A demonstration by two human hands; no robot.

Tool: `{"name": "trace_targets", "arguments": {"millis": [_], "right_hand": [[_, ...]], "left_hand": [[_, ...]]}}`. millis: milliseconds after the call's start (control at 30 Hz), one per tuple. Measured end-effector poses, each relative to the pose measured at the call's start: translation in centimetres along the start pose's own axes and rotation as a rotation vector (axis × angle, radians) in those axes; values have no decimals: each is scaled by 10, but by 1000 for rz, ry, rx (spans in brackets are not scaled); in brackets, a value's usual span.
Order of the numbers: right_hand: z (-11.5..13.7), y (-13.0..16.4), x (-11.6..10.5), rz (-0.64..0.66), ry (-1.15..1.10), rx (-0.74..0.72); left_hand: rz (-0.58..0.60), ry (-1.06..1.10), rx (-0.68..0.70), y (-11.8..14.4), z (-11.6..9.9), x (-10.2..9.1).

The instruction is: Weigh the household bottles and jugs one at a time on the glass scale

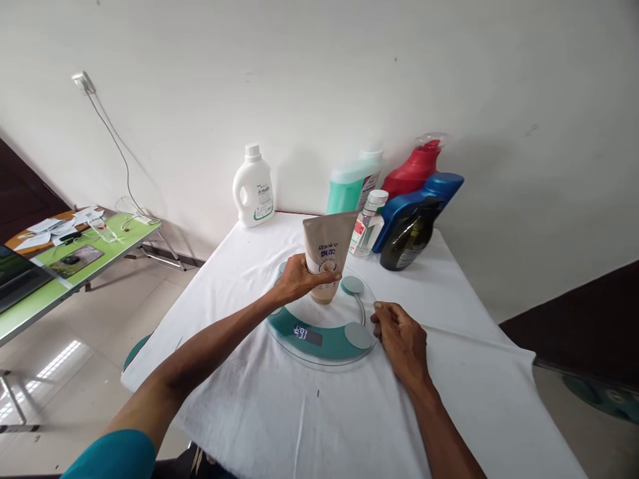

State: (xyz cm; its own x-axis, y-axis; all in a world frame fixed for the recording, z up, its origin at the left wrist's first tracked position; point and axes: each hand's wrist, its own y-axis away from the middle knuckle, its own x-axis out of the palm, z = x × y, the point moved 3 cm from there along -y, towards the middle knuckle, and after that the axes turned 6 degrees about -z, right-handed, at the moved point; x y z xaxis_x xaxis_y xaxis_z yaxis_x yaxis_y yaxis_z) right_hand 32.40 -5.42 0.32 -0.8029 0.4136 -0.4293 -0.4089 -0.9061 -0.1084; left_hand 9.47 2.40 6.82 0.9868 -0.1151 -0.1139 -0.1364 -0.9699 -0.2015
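My left hand [298,279] grips a beige tube [327,251] marked "Rejoice", standing cap-down on a round glass scale [319,332] with teal and grey pads. The scale's small display is lit. My right hand [399,336] rests on the white cloth with its curled fingers touching the scale's right rim and nothing in it.
The white-covered table [449,399] carries bottles along the wall: a white jug [254,187], a mint-green bottle [352,183], a small clear bottle [368,221], a red bottle [414,169], a blue jug [424,199] and a dark bottle [412,236]. A green side table [74,259] with papers stands left.
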Motion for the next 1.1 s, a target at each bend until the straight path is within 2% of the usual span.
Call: {"name": "trace_targets", "arguments": {"millis": [167,233,300,333,400,500,567,633,733,1100], "right_hand": [[3,1,-1,8,-29,-13],[5,1,-1,9,-40,-15],[7,2,-2,7,-46,-13],[8,3,-2,7,-48,-10],[9,3,-2,7,-43,-3],[8,2,-1,4,-26,4],[7,1,-1,0,-6,2],[5,0,1,-4,8,7],[2,-1,2,-10,9,17],[1,1,2,-3,13,9]], "left_hand": [[14,-25,16,13,-5,3],[51,-32,41,17,-11,-2],[55,0,88,17,-14,-16],[21,21,108,16,-13,-26],[-138,35,118,13,-5,-51],[-440,-5,55,12,23,-85],[-540,-15,-3,14,45,-97],[-540,-16,-44,16,62,-99],[-498,-20,-38,17,74,-96],[-491,-60,-68,16,75,-93]]}}
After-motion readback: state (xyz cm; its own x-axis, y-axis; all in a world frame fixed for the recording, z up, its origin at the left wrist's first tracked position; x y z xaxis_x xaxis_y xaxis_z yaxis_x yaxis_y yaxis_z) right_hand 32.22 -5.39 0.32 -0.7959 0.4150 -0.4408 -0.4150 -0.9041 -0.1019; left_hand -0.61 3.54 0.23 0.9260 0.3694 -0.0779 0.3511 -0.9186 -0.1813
